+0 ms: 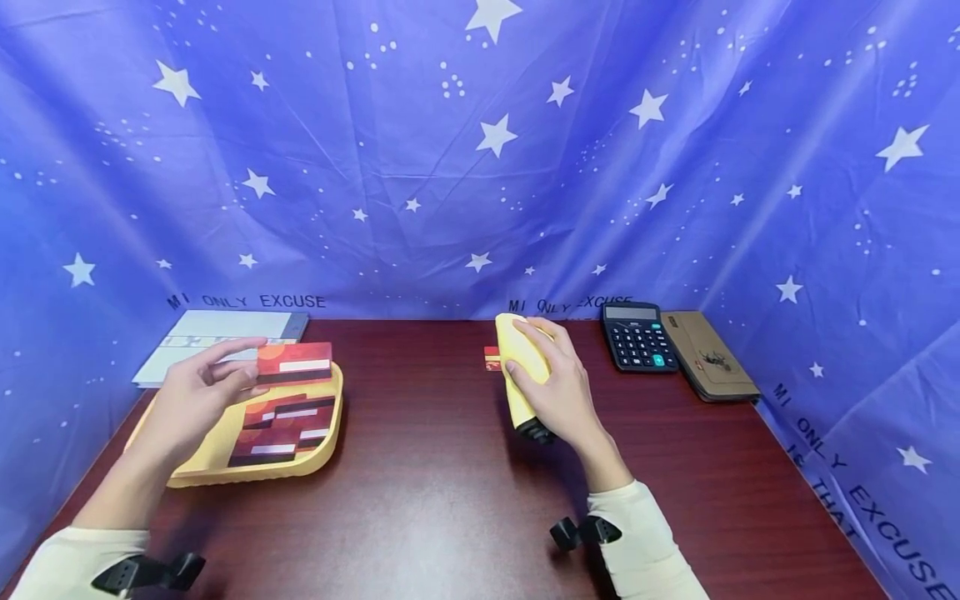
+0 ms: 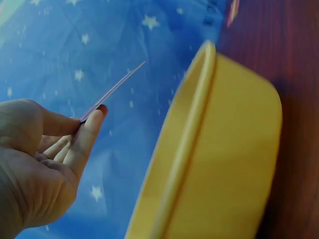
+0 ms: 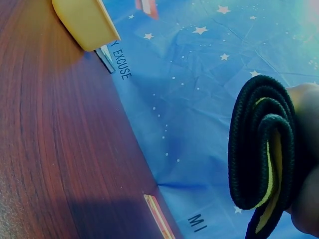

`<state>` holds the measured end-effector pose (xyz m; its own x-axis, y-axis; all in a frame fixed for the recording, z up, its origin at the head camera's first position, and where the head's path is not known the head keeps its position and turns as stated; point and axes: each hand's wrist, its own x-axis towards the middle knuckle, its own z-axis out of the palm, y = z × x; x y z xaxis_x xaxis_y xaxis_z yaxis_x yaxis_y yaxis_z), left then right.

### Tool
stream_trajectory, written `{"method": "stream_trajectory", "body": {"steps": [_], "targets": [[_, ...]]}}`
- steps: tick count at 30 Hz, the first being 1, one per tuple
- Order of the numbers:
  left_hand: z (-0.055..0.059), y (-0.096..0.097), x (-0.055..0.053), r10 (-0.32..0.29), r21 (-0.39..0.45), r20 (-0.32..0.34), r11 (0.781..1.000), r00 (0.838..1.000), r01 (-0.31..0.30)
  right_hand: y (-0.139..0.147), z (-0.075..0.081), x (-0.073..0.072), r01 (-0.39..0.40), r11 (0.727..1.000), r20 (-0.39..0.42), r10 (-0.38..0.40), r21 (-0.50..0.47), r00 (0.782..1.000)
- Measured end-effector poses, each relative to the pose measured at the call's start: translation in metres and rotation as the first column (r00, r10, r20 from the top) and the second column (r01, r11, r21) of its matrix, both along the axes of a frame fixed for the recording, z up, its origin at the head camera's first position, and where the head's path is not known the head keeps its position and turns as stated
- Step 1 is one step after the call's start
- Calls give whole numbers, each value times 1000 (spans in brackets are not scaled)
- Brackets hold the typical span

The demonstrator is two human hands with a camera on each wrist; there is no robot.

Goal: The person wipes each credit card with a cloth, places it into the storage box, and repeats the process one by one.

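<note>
My left hand (image 1: 191, 400) pinches a red card (image 1: 296, 365) with a white strip, raised over the yellow basket (image 1: 339, 396). In the left wrist view that card (image 2: 115, 88) shows edge-on between thumb and fingers. Several similar red cards (image 1: 273, 429) lie overlapping in the basket. My right hand (image 1: 558, 383) grips a folded yellow cloth (image 1: 516, 342) above the table. Its dark layered end (image 3: 244, 144) faces the right wrist camera. Another red card (image 1: 491, 358) lies on the table beyond the cloth, partly hidden by it.
A black calculator (image 1: 637, 337) and a brown notebook (image 1: 708, 358) are at the back right of the dark red table (image 1: 420, 467). Behind the basket lies a white and grey box-like item (image 1: 225, 323). A blue star-patterned curtain (image 1: 420, 167) surrounds the table.
</note>
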<state>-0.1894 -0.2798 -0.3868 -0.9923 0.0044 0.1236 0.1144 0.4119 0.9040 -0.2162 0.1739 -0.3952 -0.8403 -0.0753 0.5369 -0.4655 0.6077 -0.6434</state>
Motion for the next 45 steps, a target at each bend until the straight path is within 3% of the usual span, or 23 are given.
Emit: {"method": "stream_trajectory", "body": {"steps": [7,15,18,31,45], "targets": [[-20,-20,-1,-32,-63,125,997,992,41,1,1,-1,-4,1000,-1,4,6,1000],[-37,-30,-8,-112,-9,100,993,989,114,1,-1,-1,-3,1000,13,3,14,1000],[-40,-32,-9,-119,-29,114,992,986,123,1,-2,0,-5,1000,9,5,24,1000],[-37,-33,-21,-71,-176,225,978,972,112,0,-2,0,-17,999,9,17,27,1000],[-32,-33,-27,-2,-258,226,964,974,62,-1,-3,-1,-38,999,13,38,12,999]]}}
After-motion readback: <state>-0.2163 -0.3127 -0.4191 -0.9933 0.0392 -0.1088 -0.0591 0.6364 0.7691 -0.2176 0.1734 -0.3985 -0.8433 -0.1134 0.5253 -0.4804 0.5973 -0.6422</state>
